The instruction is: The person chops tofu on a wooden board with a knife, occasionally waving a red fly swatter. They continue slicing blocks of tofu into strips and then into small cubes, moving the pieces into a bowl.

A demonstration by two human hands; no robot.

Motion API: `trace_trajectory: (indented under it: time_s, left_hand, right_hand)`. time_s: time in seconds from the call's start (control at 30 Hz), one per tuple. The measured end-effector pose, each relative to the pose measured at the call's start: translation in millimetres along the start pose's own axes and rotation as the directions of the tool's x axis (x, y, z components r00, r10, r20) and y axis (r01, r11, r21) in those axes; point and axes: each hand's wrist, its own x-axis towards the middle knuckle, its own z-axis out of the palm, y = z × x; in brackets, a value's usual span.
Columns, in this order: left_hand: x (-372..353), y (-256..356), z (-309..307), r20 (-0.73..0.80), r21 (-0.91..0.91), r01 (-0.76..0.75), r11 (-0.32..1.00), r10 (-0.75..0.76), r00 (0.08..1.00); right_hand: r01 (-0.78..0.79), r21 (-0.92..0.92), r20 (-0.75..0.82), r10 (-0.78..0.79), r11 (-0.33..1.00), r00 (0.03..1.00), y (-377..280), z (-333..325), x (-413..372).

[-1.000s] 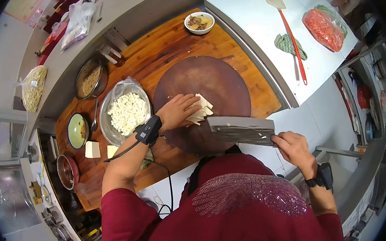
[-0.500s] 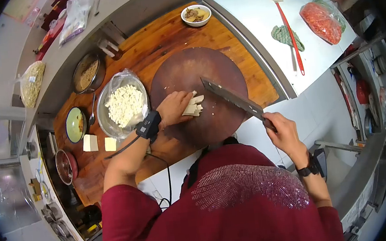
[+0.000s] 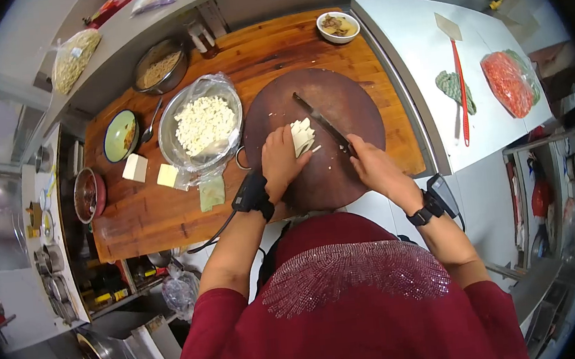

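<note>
White tofu strips [image 3: 303, 137] lie stacked on the round dark chopping board [image 3: 345, 98]. My left hand [image 3: 280, 158] presses against the stack's left side, its fingers close together and bent over the pieces. Gripped by its handle in my right hand [image 3: 378, 169], a cleaver [image 3: 323, 122] stands on edge just right of the strips, its tip pointing to the far left. A few small white crumbs dot the board around the blade. To the left, a steel bowl [image 3: 170, 125] lined with clear plastic holds diced white tofu [image 3: 204, 124].
Two tofu blocks, a white one [image 3: 135, 168] and a yellowish one [image 3: 167, 175], sit beside a green bowl [image 3: 121, 136] and spoon [image 3: 151, 121]. A small white bowl of food [image 3: 338, 28] stands at the back. Rightward lie a red-handled spatula [image 3: 462, 93] and a bag of red food [image 3: 507, 83].
The view has shifted. My right hand has brought the cleaver inward and left, from the board's right side to beside the tofu strips. My left hand stays at the strips.
</note>
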Motion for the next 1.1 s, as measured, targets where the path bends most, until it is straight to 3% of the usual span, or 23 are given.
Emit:
trace_trajectory:
  time_s: [0.13, 0.2, 0.3, 0.37, 0.47, 0.53, 0.73, 0.93, 1.1]
  left_hand:
    - [2, 1, 3, -0.083, -0.019, -0.011, 1.0, 0.009, 0.996]
    - [4, 3, 6, -0.09, -0.021, -0.004, 1.0, 0.002, 0.996]
    - [7, -6, 20, -0.136, -0.091, 0.094, 0.991, -0.105, 0.985]
    - [14, -11, 26, -0.185, -0.299, 0.226, 0.927, -0.289, 0.939]
    - [11, -1, 32, -0.28, -0.237, 0.198, 0.951, -0.262, 0.923]
    - [11, 4, 34, -0.302, -0.234, 0.209, 0.949, -0.276, 0.913]
    - [12, 10, 33, -0.338, -0.213, 0.234, 0.949, -0.296, 0.893]
    - [13, 9, 29, -0.301, -0.219, 0.242, 0.945, -0.302, 0.905]
    - [11, 12, 31, -0.325, -0.181, 0.243, 0.953, -0.291, 0.9]
  right_hand:
    - [-0.077, -0.066, 0.137, 0.085, 0.995, 0.987, -22, -1, 4]
    - [-0.054, -0.06, 0.124, 0.061, 0.997, 0.99, -11, 2, 8]
    - [-0.019, -0.051, 0.09, 0.024, 0.998, 0.996, -10, -3, 13]
    - [-0.009, -0.054, 0.072, 0.013, 0.999, 0.997, -15, -10, 15]
    - [0.031, -0.034, 0.116, -0.027, 0.999, 0.993, -25, -17, 22]
    - [0.015, -0.146, 0.234, 0.02, 0.989, 0.972, -29, -17, 25]
    - [0.037, -0.312, 0.297, 0.06, 0.95, 0.953, -41, -20, 32]
    - [0.03, -0.333, 0.259, 0.06, 0.943, 0.964, -21, 6, 41]
    - [0.078, -0.317, 0.234, -0.002, 0.945, 0.972, -36, -25, 51]
